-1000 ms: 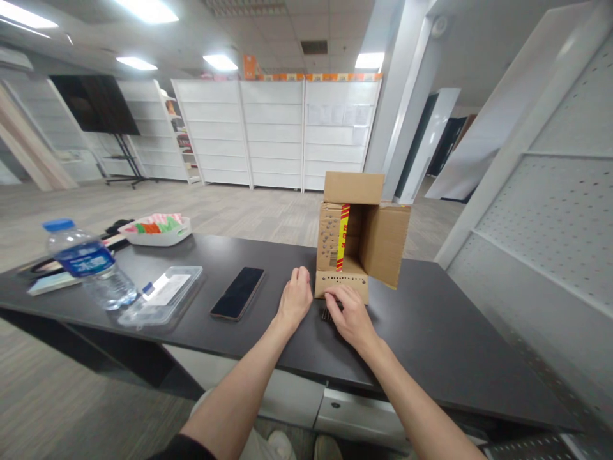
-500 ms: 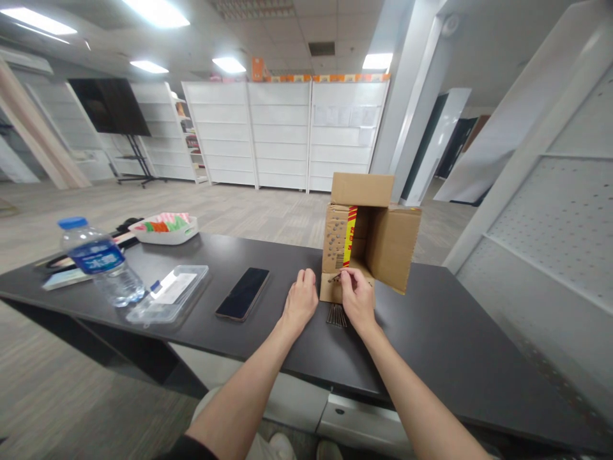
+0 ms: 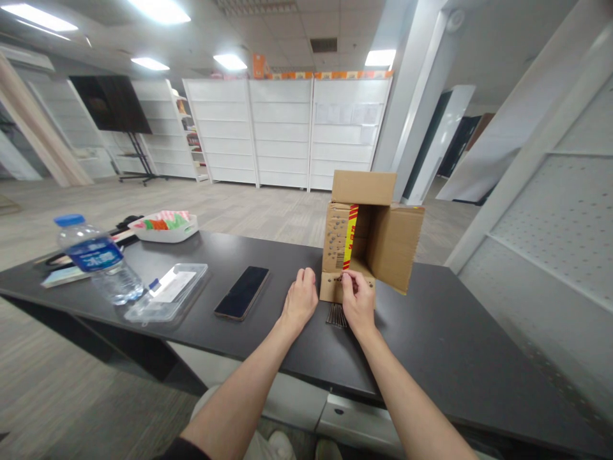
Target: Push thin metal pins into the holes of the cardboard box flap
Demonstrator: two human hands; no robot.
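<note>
Both hands sit at the near edge of the cardboard box (image 3: 371, 246) on the dark table (image 3: 431, 332). The right hand (image 3: 358, 301) has its fingertips pinched together on 1 thin dark nail at the perforated bottom flap (image 3: 330, 286); the left hand (image 3: 300, 300) rests loosely curled, holding nothing. A small bunch of nails (image 3: 336, 314) lies on the table between the hands, so I'd guess most are unplaced. The box lies on its side, flaps open, with red-and-yellow tape inside. Left of it: a phone (image 3: 242, 292) and a water bottle (image 3: 98, 262).
</note>
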